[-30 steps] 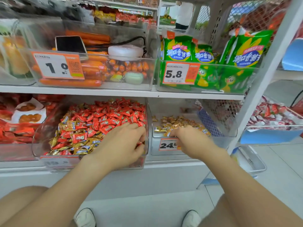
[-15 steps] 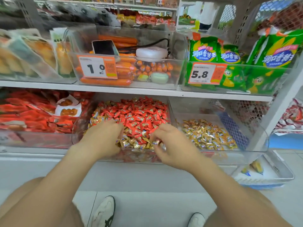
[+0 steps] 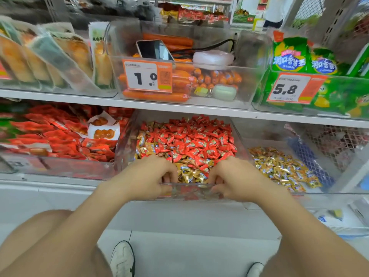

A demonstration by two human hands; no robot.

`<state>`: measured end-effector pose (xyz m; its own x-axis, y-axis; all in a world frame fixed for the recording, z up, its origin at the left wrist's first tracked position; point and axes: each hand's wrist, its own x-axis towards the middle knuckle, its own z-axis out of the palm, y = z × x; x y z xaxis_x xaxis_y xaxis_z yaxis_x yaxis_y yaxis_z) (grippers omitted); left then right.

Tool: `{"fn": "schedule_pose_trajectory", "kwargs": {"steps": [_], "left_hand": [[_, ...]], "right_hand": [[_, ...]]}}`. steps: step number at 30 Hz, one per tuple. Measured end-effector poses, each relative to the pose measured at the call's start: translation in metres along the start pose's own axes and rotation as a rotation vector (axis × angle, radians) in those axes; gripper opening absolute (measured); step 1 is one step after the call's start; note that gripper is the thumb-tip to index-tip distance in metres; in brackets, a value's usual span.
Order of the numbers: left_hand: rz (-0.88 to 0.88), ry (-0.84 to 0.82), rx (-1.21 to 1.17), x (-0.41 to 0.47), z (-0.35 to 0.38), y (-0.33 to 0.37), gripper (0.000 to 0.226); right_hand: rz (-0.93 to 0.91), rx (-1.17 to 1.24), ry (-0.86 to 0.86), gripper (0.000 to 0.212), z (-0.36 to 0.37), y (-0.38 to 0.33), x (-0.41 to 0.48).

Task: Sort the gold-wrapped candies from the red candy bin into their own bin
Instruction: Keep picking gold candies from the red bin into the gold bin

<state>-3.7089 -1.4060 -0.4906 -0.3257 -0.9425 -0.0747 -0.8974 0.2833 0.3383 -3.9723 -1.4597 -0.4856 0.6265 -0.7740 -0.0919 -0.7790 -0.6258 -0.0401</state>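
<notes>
Gold foil-wrapped candies (image 3: 192,174), likely light, slippery, heap at six o'clock in clear plastic bin (image 3: 126,140); pinch wrapper ends. Curled left hand (image 3: 148,177), right hand (image 3: 236,179): hold unclear.

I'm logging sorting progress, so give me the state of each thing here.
red candy bin, mixed: gold candies heaped at its front.
gold candy bin, partly filled, gold wrappers only.
left hand, fingers curled into the gold heap, grip unclear.
right hand, likewise.
phone, screen dark.
</notes>
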Motion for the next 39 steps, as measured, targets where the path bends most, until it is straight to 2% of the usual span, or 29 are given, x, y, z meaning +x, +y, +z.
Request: {"fn": "schedule_pose_trajectory", "kwargs": {"steps": [3,5,6,8,9,11,13,18,22,25,29,33,35,39], "left_hand": [[-0.067,0.138,-0.135,-0.009,-0.005,-0.007,0.008],[-0.18,0.281,-0.034,-0.009,-0.004,-0.014,0.007],[-0.249,0.301,0.025,-0.007,-0.002,-0.017,0.016],[-0.36,0.212,0.059,-0.001,0.004,-0.019,0.044],[-0.388,0.14,0.034,0.004,0.006,-0.019,0.059],[-0.398,0.025,-0.024,0.013,0.004,-0.017,0.083],[-0.402,0.0,-0.065,0.021,-0.002,-0.018,0.093],[-0.36,0.113,-0.023,0.025,-0.01,-0.017,0.068],[-0.284,0.102,-0.086,0.02,-0.005,-0.015,0.055],[-0.287,0.154,0.005,0.025,0.001,-0.012,0.052],[-0.196,0.145,0.147,0.033,0.005,-0.01,0.031],[-0.167,0.123,0.176,0.032,0.005,-0.015,0.013],[-0.145,0.097,0.176,0.03,0.006,-0.018,0.019],[-0.086,0.052,0.167,0.026,0.005,-0.02,0.023]], "right_hand": [[0.008,-0.023,0.031,0.014,-0.003,-0.007,0.001],[0.003,0.029,0.125,0.015,-0.005,-0.013,0.008],[-0.014,0.116,0.182,0.015,-0.005,-0.016,0.014],[-0.081,0.297,0.239,0.019,-0.005,-0.021,0.028],[-0.128,0.325,0.207,0.023,-0.005,-0.023,0.036],[-0.223,0.276,0.081,0.032,-0.001,-0.025,0.052],[-0.306,0.174,0.02,0.045,0.007,-0.03,0.067],[-0.373,0.025,0.053,0.05,0.017,-0.041,0.087],[-0.376,0.063,0.092,0.036,0.016,-0.04,0.093],[-0.329,0.162,0.132,0.021,0.017,-0.038,0.095],[-0.196,0.388,0.223,0.01,0.009,-0.027,0.084],[-0.076,0.555,0.247,0.008,0.007,-0.026,0.067],[0.007,0.76,0.246,0.007,0.006,-0.028,0.066],[0.187,1.194,0.265,0.019,0.0,-0.026,0.064]]}}
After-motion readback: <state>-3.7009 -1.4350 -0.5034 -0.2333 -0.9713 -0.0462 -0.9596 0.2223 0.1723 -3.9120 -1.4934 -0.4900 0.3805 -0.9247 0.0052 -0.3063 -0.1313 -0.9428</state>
